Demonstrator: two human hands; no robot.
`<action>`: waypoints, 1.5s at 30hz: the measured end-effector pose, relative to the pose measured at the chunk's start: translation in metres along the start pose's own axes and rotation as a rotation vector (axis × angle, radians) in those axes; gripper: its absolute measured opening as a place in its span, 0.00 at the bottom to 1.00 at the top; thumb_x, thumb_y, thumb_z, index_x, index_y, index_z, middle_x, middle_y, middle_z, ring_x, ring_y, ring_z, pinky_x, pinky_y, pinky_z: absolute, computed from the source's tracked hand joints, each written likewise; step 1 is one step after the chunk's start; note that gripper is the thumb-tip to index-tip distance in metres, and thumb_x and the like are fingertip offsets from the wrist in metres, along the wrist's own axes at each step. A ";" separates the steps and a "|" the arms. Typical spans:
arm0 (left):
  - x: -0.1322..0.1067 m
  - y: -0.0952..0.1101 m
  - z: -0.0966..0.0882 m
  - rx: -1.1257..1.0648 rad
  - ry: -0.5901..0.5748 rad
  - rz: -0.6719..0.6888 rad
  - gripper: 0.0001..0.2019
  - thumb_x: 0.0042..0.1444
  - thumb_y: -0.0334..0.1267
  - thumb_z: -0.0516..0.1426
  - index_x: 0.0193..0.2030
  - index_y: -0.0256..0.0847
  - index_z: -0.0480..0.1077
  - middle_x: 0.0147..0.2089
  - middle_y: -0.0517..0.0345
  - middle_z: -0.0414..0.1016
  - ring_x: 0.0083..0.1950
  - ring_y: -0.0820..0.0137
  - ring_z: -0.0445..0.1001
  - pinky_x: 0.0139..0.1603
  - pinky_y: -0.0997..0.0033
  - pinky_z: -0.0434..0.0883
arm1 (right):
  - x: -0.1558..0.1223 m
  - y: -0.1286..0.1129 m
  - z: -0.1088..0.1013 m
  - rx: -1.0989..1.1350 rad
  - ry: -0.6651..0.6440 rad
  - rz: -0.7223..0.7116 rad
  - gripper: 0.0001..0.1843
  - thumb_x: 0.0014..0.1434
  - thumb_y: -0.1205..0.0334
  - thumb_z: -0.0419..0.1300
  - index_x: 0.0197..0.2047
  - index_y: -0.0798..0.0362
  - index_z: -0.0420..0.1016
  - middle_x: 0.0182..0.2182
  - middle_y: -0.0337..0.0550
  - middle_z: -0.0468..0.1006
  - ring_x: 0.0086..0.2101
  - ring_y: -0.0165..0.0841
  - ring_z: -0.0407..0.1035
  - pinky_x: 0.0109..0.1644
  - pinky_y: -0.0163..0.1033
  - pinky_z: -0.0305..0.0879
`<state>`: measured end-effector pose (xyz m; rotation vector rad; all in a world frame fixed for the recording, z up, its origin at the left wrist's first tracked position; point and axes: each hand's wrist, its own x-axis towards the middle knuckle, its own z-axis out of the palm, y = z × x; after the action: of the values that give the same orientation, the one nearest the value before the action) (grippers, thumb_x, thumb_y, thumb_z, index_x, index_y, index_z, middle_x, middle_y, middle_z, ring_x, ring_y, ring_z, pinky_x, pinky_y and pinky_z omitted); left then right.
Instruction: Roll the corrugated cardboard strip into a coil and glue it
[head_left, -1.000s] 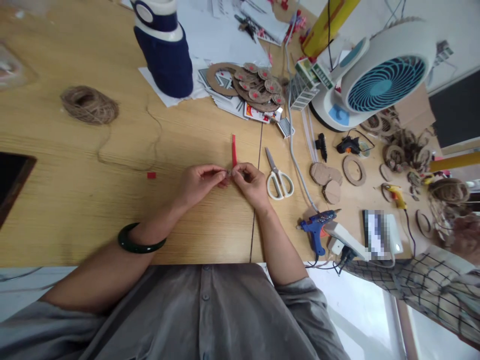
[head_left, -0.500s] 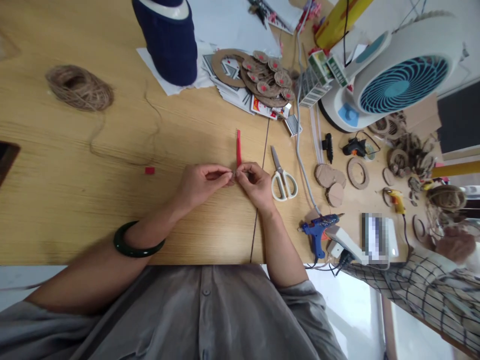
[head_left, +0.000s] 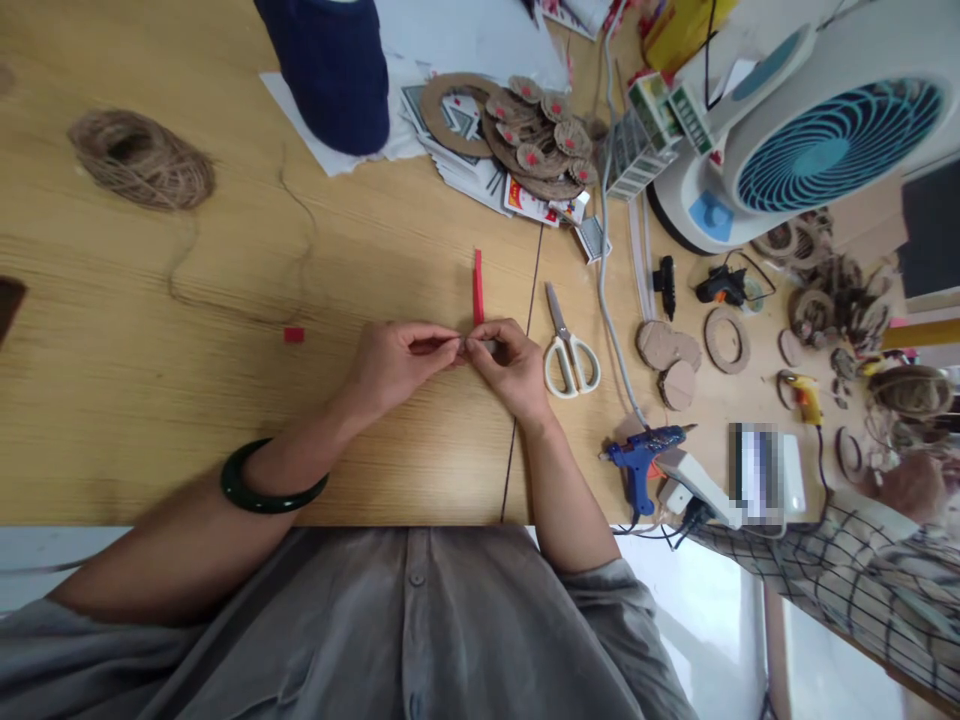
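My left hand (head_left: 401, 368) and my right hand (head_left: 514, 368) meet over the table, thumbs and fingertips pinched together. Between them is something small, mostly covered by the fingers; I cannot make out what it is. A narrow red strip (head_left: 478, 285) lies just beyond my right fingers. To the right of that hand are white-handled scissors (head_left: 571, 362), blades pointing away from me. A small red piece (head_left: 294, 335) rests left of my left hand, beside a loose strand of twine (head_left: 232, 312) that runs from a brown twine ball (head_left: 146, 165).
Corrugated cardboard rings (head_left: 442, 125) and discs sit on cards at the back. A grey cable (head_left: 604, 270) crosses the table near a fan (head_left: 825, 140). At right are a blue glue gun (head_left: 637, 460), a power strip (head_left: 697, 485) and another person's checked sleeve (head_left: 847, 570).
The camera view has shifted slightly. Both hands keep their pinch at nearly the same spot, with small fingertip movements; the strip, scissors and twine lie as before.
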<state>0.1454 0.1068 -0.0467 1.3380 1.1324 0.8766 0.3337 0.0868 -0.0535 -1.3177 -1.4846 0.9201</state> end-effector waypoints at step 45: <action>-0.006 0.003 0.004 0.079 0.047 0.111 0.13 0.64 0.49 0.63 0.42 0.45 0.85 0.37 0.55 0.90 0.36 0.63 0.88 0.42 0.66 0.84 | -0.002 -0.003 -0.001 -0.002 -0.031 0.015 0.04 0.65 0.59 0.70 0.38 0.47 0.82 0.39 0.42 0.82 0.43 0.36 0.77 0.53 0.47 0.75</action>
<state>0.1485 0.1005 -0.0437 1.4626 1.1479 0.9566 0.3340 0.0847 -0.0510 -1.3229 -1.5016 0.9534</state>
